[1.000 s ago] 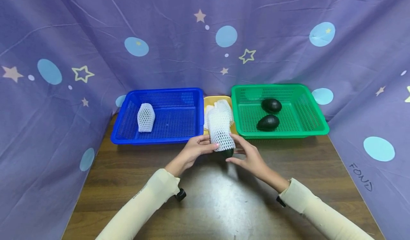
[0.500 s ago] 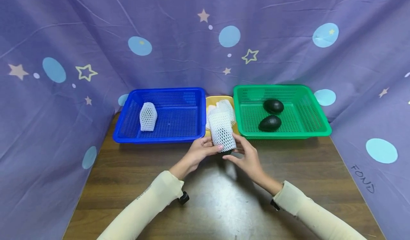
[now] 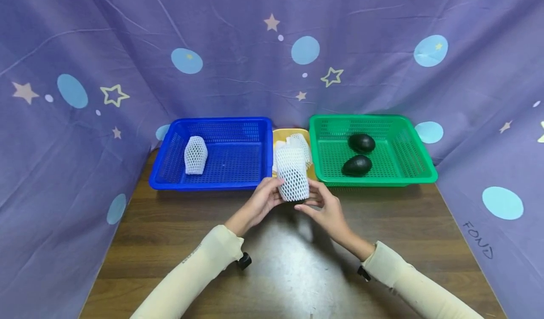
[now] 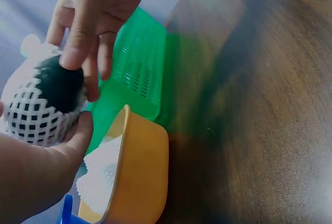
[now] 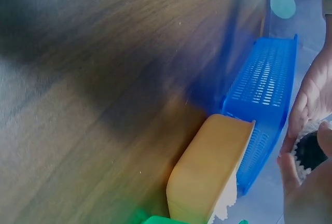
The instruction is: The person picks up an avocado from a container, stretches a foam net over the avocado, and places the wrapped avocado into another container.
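Observation:
A dark avocado (image 4: 62, 86) sits inside a white foam net sleeve (image 3: 293, 179), held up over the table in front of the yellow bin. My left hand (image 3: 259, 201) grips the sleeved avocado from the left, thumb on the mesh. From the other side my right hand (image 3: 327, 210) holds it, the thumb at the bare end and the fingers behind. In the left wrist view that right thumb presses on the dark skin, which shows through the sleeve's opening. The sleeve's far end extends past the fruit over the bin.
A blue basket (image 3: 212, 186) at left holds one sleeved avocado (image 3: 196, 156). At right, a green basket (image 3: 374, 182) holds two bare avocados (image 3: 361, 143). Between them stands the yellow bin (image 4: 142, 167) with more foam sleeves (image 3: 301, 144). A patterned curtain (image 3: 238, 35) encloses the wooden table (image 3: 170, 234).
The sleeve has slid farther over the avocado, so less dark skin shows in the head view. My left thumb has shifted up along the mesh; the right hand stays at the fruit's near end.

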Tool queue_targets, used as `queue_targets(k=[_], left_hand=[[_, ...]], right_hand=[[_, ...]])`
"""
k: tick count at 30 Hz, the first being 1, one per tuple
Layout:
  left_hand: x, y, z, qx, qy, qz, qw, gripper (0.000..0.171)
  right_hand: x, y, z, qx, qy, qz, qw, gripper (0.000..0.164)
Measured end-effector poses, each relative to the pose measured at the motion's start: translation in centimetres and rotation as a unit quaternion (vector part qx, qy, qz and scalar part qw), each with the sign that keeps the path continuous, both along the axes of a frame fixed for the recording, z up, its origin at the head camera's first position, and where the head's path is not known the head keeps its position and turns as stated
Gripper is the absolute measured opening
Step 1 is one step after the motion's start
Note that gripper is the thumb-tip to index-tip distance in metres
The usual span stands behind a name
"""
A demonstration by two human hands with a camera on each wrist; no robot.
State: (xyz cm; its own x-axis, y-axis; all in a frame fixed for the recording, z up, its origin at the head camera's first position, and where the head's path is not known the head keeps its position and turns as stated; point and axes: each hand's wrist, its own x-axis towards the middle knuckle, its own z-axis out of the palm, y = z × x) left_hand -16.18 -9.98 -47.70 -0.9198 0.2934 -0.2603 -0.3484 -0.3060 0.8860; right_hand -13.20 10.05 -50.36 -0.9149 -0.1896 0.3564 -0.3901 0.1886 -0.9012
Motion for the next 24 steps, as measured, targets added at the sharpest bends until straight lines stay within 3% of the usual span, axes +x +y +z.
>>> queue_targets(k=[3, 6, 10, 13, 20, 24], left_hand=[[-0.08, -0.31, 0.16, -0.018, -0.006, -0.006, 0.9998, 0.048], [-0.17, -0.62, 0.20, -0.050, -0.002, -0.024, 0.9985, 0.063], [-0.22, -0.86, 0.14, -0.079, 0.009, -0.052, 0.9955, 0.057], [-0.31, -0.86, -0.02, -0.088, 0.012, -0.062, 0.9941, 0.052], [-0.67, -0.92, -0.50, -0.108, 0.010, -0.071, 0.9916, 0.050], [-0.79, -0.78, -0.38, -0.105, 0.000, -0.069, 0.9921, 0.054]], right_hand=[[-0.15, 0.03, 0.03, 0.038, 0.025, -0.005, 0.999, 0.082], [-0.29, 0.17, -0.13, 0.094, 0.090, -0.005, 0.992, 0.090], [-0.34, 0.34, -0.37, 0.172, 0.196, -0.018, 0.965, 0.091], [-0.36, 0.49, -0.48, 0.192, 0.237, -0.032, 0.952, 0.087], [-0.71, 0.55, -0.57, 0.106, 0.200, 0.000, 0.974, 0.080], [-0.89, 0.63, -0.64, 0.087, 0.188, 0.005, 0.978, 0.077]])
